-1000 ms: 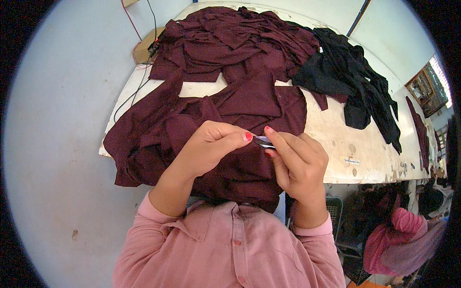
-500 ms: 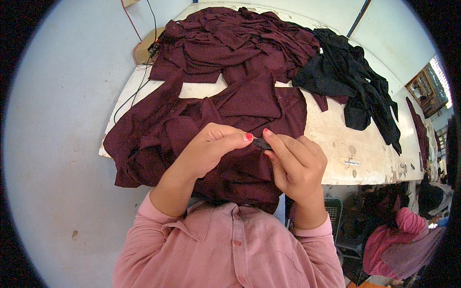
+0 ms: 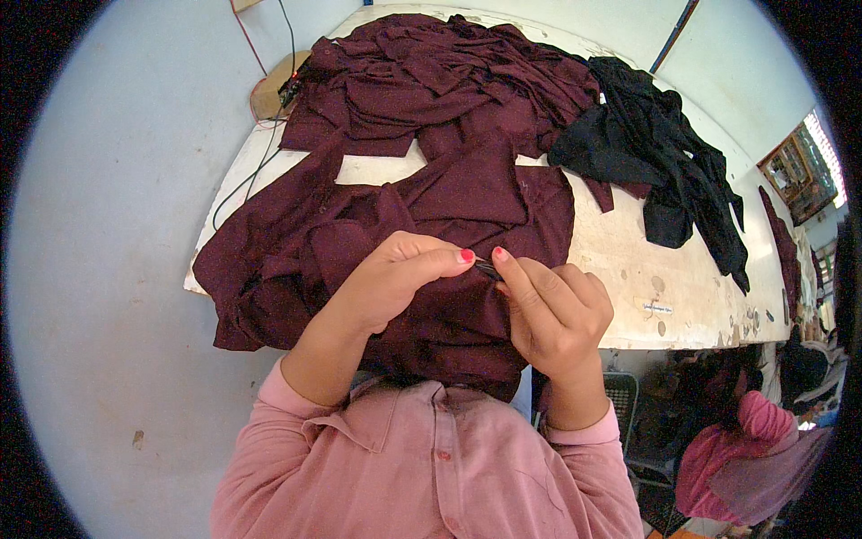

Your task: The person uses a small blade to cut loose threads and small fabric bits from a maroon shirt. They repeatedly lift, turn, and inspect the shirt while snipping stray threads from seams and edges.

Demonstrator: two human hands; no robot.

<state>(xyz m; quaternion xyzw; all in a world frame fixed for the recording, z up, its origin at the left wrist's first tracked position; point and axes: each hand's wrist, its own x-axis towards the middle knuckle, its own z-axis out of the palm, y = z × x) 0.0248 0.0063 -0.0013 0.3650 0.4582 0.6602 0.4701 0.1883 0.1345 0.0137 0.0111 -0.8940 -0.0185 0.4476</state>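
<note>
My left hand (image 3: 409, 269) and my right hand (image 3: 557, 310) meet in front of me, both closed in a pinch, fingertips almost touching. Held by my right thumb and index finger is a small, dark, narrow tool (image 3: 488, 269), too small to name. Its tip reaches my left thumb; whatever my left fingers pinch is hidden behind that thumb. Under both hands a maroon garment (image 3: 449, 202) lies spread and folded on the table, hanging over the near edge toward my lap.
Farther back on the white table (image 3: 646, 278) lies a large heap of maroon garments (image 3: 431, 81). Black garments (image 3: 628, 135) trail off to its right. A dark cable (image 3: 247, 189) runs along the left edge by the wall. At lower right another person in a pink top (image 3: 736, 458) sits near a chair (image 3: 624, 391).
My right fingertips shift slightly around the small dark tool, and less of it shows. My left hand and the garments stay nearly where they were.
</note>
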